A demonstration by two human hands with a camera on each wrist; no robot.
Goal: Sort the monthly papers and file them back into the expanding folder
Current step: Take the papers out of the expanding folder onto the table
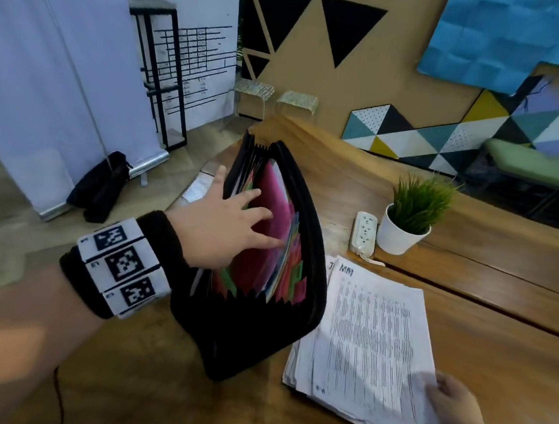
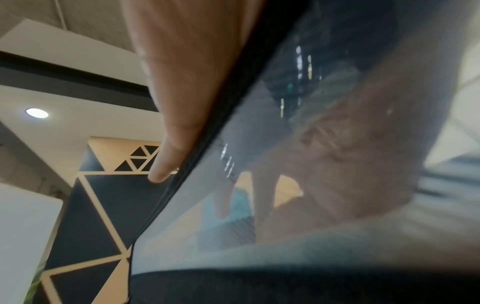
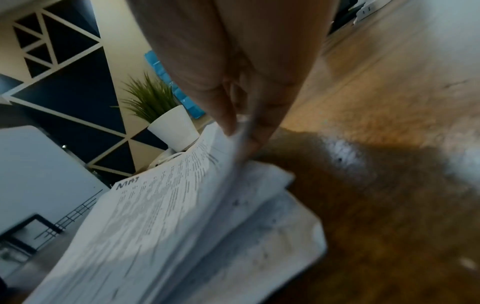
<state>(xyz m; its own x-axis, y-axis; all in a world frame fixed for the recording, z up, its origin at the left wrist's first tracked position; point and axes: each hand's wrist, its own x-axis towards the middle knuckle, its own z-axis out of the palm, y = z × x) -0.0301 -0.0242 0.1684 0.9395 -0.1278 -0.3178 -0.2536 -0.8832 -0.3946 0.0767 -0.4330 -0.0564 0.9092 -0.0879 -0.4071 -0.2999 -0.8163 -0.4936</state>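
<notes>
Black fabric walls of the expanding folder (image 1: 255, 327) stand splayed open on the wooden bench (image 1: 495, 346), coloured dividers fanned inside. The left hand (image 1: 218, 222) reaches in with straight fingers (image 1: 264, 215) spread, parting the pockets, thumb outside the rim. Just beside the folder lies the stack of printed monthly papers (image 1: 367, 336); the right hand (image 1: 453, 403) pinches the near corner of the top sheets (image 3: 161, 205), lifting them. These sheets look light, limp and liable to slide or fan apart, so a grip along a short edge, with the bundle squared, should serve best. A potted plant (image 1: 411, 215) and power strip (image 1: 364, 232) sit nearby.
</notes>
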